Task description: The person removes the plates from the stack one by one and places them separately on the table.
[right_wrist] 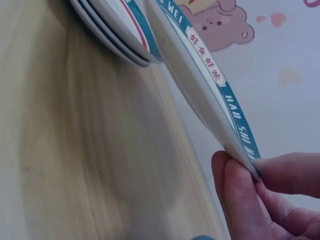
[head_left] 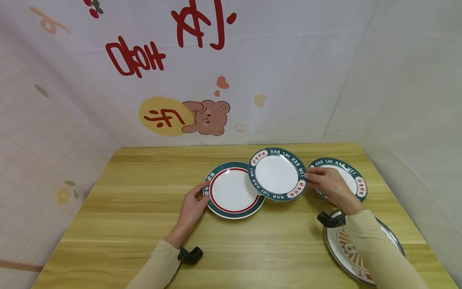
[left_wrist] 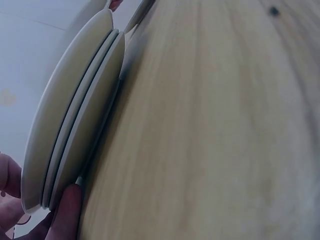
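Observation:
My right hand [head_left: 333, 185] pinches the right rim of a white plate [head_left: 276, 175] with a green lettered border. In the right wrist view this plate [right_wrist: 192, 87] is tilted and raised above the wooden surface, its near rim between thumb and fingers. Its left part overlaps a stack of plates [head_left: 231, 192], the top one with a green rim and a red ring. My left hand [head_left: 192, 208] grips the stack's left edge. The left wrist view shows the stacked plates [left_wrist: 75, 120] from the side, with fingers [left_wrist: 67, 212] at their lower rims.
Behind my right hand another green-bordered plate [head_left: 341, 170] lies on the wooden table [head_left: 144, 192]. A large patterned plate [head_left: 337, 251] sits near the right front, partly hidden by my right forearm. A printed white curtain [head_left: 288, 80] hangs behind the table.

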The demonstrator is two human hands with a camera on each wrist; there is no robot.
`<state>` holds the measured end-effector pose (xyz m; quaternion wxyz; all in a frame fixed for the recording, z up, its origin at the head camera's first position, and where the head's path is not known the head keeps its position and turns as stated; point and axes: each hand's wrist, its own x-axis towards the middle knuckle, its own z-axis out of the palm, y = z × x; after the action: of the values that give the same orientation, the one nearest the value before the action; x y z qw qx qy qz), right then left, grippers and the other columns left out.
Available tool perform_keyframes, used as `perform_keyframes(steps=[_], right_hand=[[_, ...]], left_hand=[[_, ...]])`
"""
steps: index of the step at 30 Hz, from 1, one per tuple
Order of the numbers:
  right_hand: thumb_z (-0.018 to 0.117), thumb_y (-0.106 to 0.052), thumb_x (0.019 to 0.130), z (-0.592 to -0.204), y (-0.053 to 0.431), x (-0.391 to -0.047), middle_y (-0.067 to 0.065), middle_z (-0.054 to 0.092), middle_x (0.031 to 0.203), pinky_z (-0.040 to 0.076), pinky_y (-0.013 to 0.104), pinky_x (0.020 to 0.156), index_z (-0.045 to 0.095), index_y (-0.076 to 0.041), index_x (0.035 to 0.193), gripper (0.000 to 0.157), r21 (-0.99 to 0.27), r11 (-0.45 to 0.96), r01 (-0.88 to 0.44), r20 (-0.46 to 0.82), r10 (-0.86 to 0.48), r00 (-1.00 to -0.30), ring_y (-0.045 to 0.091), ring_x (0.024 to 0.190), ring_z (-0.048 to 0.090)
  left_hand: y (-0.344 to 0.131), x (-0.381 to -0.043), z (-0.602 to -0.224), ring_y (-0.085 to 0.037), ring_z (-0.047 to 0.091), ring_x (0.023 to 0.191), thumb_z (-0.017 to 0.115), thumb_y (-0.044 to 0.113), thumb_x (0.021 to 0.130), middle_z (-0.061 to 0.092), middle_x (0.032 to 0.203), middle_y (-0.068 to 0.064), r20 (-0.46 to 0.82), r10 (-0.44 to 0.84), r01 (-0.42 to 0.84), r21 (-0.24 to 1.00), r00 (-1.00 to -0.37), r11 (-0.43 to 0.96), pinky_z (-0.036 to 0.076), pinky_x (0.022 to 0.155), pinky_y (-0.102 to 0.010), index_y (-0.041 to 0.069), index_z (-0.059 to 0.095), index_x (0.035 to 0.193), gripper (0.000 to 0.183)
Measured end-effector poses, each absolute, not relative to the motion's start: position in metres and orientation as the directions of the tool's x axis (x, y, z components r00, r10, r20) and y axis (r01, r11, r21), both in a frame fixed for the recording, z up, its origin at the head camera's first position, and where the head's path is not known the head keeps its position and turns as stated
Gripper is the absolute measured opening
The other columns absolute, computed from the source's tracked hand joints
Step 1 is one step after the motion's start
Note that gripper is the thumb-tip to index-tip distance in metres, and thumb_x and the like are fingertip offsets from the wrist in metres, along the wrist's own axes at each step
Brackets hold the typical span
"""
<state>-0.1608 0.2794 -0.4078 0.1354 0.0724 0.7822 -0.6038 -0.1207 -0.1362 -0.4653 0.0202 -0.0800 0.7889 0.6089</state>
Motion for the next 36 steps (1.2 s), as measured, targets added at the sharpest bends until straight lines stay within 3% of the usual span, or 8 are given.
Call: perform_keyframes(steps=[3,8,17,28,36], right_hand=[[0.058,-0.014,0.106,-0.408,0.284,-0.165,0.029,0.040,0.152,0.058,0.024,0.091,0.039,0.017,0.148,0.056,-0.925,0.256,0.280,-0.301,-0.046,-0.953,-0.004,0.093,0.064],[0.060,-0.014,0.105,-0.408,0.291,-0.172,0.014,0.056,0.128,0.059,0.022,0.088,0.040,0.017,0.147,0.055,-0.925,0.245,0.290,-0.307,-0.033,-0.951,0.000,0.091,0.067],[0.059,-0.010,0.105,-0.408,0.297,-0.172,-0.003,0.062,0.106,0.059,0.021,0.085,0.040,0.018,0.146,0.053,-0.931,0.219,0.291,-0.306,-0.033,-0.952,0.001,0.088,0.067],[0.062,-0.011,0.104,-0.408,0.301,-0.164,-0.004,0.061,0.119,0.059,0.022,0.087,0.042,0.017,0.145,0.053,-0.929,0.201,0.311,-0.325,-0.041,-0.945,-0.001,0.092,0.068],[0.063,-0.016,0.104,-0.409,0.309,-0.142,-0.003,0.064,0.111,0.059,0.026,0.091,0.041,0.016,0.148,0.058,-0.907,0.272,0.321,-0.340,-0.026,-0.940,0.000,0.093,0.068]], left_hand=[[-0.137,-0.120,-0.467,-0.029,0.065,0.117,0.063,0.001,0.095,0.056,0.147,-0.018,-0.122,-0.099,-0.143,0.959,-0.988,0.246,0.057,0.083,-0.022,0.008,0.063,0.142,0.048],[-0.137,-0.121,-0.467,-0.026,0.065,0.113,0.063,0.001,0.094,0.057,0.146,-0.016,-0.126,-0.099,-0.147,0.961,-0.987,0.236,0.056,0.082,-0.020,0.010,0.064,0.141,0.048],[-0.137,-0.123,-0.468,-0.026,0.065,0.111,0.064,0.002,0.094,0.057,0.147,-0.014,-0.130,-0.106,-0.153,0.958,-0.986,0.244,0.054,0.080,-0.019,0.013,0.065,0.141,0.048],[-0.139,-0.122,-0.466,-0.026,0.064,0.114,0.065,0.005,0.096,0.054,0.150,-0.012,-0.144,-0.112,-0.169,0.951,-0.983,0.261,0.056,0.087,-0.024,0.014,0.064,0.143,0.047],[-0.139,-0.123,-0.467,-0.025,0.063,0.107,0.064,0.005,0.096,0.056,0.147,-0.013,-0.155,-0.105,-0.176,0.957,-0.982,0.231,0.054,0.075,-0.018,0.013,0.064,0.142,0.047]])
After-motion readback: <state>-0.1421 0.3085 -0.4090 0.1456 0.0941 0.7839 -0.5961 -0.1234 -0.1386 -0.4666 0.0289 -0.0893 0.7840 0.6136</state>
